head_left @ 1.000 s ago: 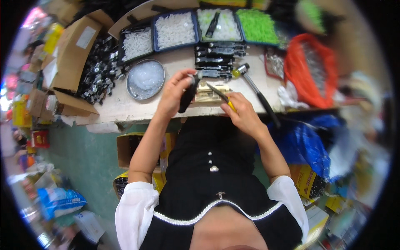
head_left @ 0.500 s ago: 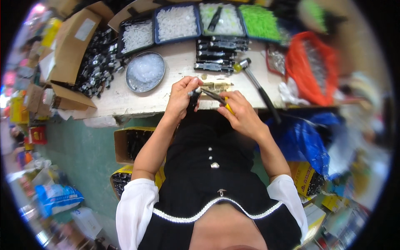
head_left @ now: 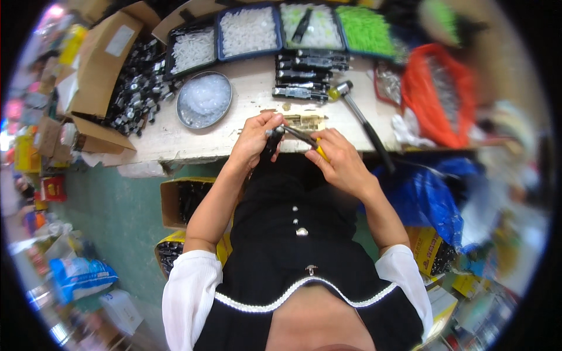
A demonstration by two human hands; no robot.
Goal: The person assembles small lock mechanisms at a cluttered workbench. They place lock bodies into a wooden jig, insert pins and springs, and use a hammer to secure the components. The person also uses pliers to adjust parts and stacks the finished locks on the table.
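My left hand (head_left: 256,139) is closed around a small black part (head_left: 273,144), held over the table's front edge. My right hand (head_left: 338,157) grips pliers (head_left: 301,136) with yellow handles. Their jaws reach left to the top of the black part and seem to touch it; the exact contact is too small to make out. Just beyond my hands, a brass-coloured metal fixture (head_left: 307,121) lies on the table. Farther back is a stack of several black parts with metal strips (head_left: 301,93). Right of the stack rests a hammer (head_left: 364,120) with a yellow face, its handle pointing toward me.
A round metal dish of clear pieces (head_left: 204,100) stands left, beside a spilling cardboard box (head_left: 105,70) of black parts. Trays of white pieces (head_left: 248,32) and green pieces (head_left: 366,33) line the back. A red plastic bag (head_left: 418,99) sits right. Boxes stand below the white table (head_left: 158,140).
My left hand has shifted slightly, and the black part has turned a little in its fingers. The pliers' jaws stay at its top; my right hand has barely moved.
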